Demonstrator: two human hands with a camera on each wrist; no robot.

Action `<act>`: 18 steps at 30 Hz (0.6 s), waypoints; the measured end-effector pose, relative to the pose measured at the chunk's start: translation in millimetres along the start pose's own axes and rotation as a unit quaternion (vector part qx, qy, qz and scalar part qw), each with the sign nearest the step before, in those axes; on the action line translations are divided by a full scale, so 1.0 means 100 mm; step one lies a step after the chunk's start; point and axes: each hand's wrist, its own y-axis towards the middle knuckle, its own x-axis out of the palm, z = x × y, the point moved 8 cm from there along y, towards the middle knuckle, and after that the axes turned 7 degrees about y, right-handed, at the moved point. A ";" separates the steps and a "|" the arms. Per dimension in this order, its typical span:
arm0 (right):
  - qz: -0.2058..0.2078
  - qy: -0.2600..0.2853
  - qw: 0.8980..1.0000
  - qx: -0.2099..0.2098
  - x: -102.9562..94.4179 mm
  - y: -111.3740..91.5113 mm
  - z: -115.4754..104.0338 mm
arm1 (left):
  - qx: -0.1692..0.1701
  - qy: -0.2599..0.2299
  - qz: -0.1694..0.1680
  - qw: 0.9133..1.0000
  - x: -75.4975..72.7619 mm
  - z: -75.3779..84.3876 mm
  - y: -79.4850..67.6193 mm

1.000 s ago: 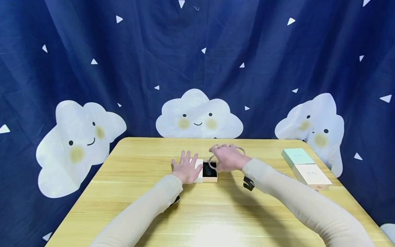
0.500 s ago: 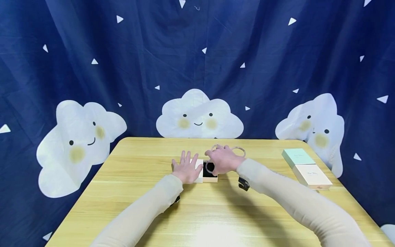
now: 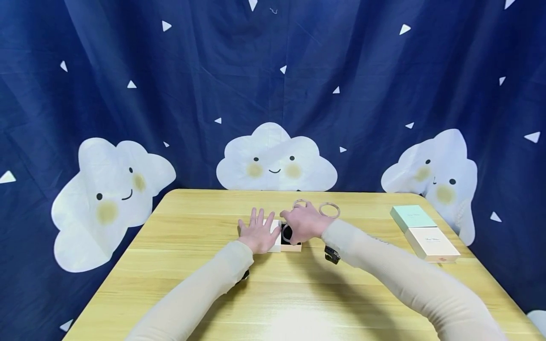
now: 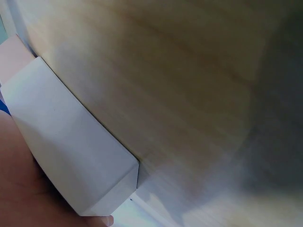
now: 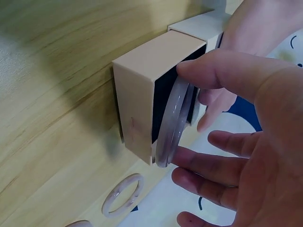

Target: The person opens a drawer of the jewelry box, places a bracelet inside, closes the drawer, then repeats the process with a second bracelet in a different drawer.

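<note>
A drawer box lies on the table, its white sleeve point(image 4: 71, 132) partly off the peach drawer point(image 5: 151, 54), whose black lining point(image 5: 163, 94) shows. My left hand point(image 3: 257, 233) rests on the sleeve with straight, spread fingers. Over the drawer's right part, my right hand point(image 3: 304, 222) pinches a pale, marbled bangle point(image 5: 171, 120) between thumb and fingers. That bangle stands right at the black lining, nearly edge-on in the right wrist view. A second bangle point(image 3: 330, 210) lies flat behind my right hand, and a third bangle point(image 3: 300, 201) beyond it is partly hidden by the fingers.
Toward the table's right edge lie a mint-green box point(image 3: 411, 216) and a pale pink box point(image 3: 432, 240), side by side. A dark blue curtain point(image 3: 273, 94) with clouds and triangles hangs behind the wooden table point(image 3: 192, 284).
My right hand has moved left and a little down with the bangle, from beside the drawer to over its black lining. The bangle on the right shows more fully. My left hand stays put.
</note>
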 end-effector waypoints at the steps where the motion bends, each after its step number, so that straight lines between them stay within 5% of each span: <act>1: -0.001 0.000 1.000 0.001 0.00 0.00 -0.01 | 0.000 0.000 0.000 1.000 0.00 0.00 0.00; 12: -0.016 0.052 0.999 0.000 0.04 0.03 -0.07 | 0.008 -0.010 0.008 1.000 -0.09 0.04 -0.10; 18: -0.018 0.083 0.996 0.001 0.03 0.01 -0.07 | 0.004 -0.002 0.010 1.000 -0.02 0.02 -0.03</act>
